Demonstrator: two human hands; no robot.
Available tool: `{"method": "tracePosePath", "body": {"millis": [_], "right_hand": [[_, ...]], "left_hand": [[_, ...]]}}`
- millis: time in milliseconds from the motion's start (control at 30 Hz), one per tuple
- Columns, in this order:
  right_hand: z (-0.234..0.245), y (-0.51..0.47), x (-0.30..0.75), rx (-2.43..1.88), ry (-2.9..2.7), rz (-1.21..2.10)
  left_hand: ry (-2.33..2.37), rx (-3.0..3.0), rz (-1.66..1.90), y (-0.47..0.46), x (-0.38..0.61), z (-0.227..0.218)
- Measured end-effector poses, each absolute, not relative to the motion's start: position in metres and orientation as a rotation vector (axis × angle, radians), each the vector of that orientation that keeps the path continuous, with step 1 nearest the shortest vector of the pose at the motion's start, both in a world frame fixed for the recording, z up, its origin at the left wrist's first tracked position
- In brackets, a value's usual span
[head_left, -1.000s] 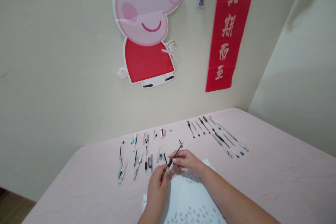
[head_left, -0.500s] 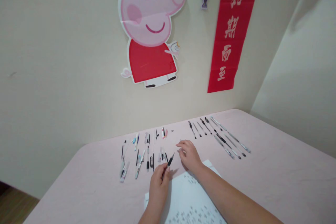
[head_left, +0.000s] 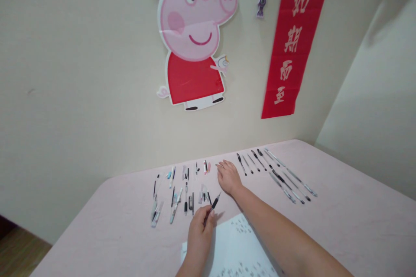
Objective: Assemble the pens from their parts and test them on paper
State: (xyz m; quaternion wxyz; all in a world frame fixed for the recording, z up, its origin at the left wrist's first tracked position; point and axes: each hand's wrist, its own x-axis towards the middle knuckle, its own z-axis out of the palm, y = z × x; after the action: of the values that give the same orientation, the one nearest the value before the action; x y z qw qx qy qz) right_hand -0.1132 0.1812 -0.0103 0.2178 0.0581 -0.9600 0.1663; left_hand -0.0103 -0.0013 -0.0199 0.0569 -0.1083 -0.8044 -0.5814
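Observation:
My left hand (head_left: 200,229) is closed around a pen (head_left: 215,202) with a black grip, its pointed tip aimed up and away to the right. The pen's rear end is hidden in the palm. Farther back, my right hand (head_left: 229,176) rests low over the table with its fingers bent together. At its fingertips shows a tiny greyish piece (head_left: 216,165), too small to name. Left of the hands lie several taken-apart pens, among them a white pen (head_left: 176,206), a black refill (head_left: 193,203) and a black-gripped barrel (head_left: 186,199).
Several whole pens (head_left: 284,187) lie in slanting rows at the right on the pink-covered table (head_left: 344,233). White sheets of paper (head_left: 227,246) with dark marks lie under my forearms. A wall (head_left: 130,138) with a pig cutout (head_left: 195,80) and red banner (head_left: 286,69) borders the back.
My right hand has moved away from the left hand's pen, back and slightly left to the tiny piece. The left hand keeps its pen. The view has shifted slightly.

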Motion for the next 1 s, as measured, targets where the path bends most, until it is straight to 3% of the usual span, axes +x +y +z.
{"method": "tracePosePath", "body": {"millis": [400,800,1000], "right_hand": [[-0.019,0.184,-0.128,0.315,-2.847,0.481],[-0.021,0.174,-0.057,0.384,-2.721,0.717],[-0.014,0.169,-0.031,0.441,-2.587,0.658]], "left_hand": [[-2.446,-0.324,-1.751,-0.002,-0.01,-0.02],[-2.431,-0.37,-1.719,-0.002,-0.014,-0.02],[-2.4,-0.359,-1.72,-0.002,-0.013,-0.017]]}}
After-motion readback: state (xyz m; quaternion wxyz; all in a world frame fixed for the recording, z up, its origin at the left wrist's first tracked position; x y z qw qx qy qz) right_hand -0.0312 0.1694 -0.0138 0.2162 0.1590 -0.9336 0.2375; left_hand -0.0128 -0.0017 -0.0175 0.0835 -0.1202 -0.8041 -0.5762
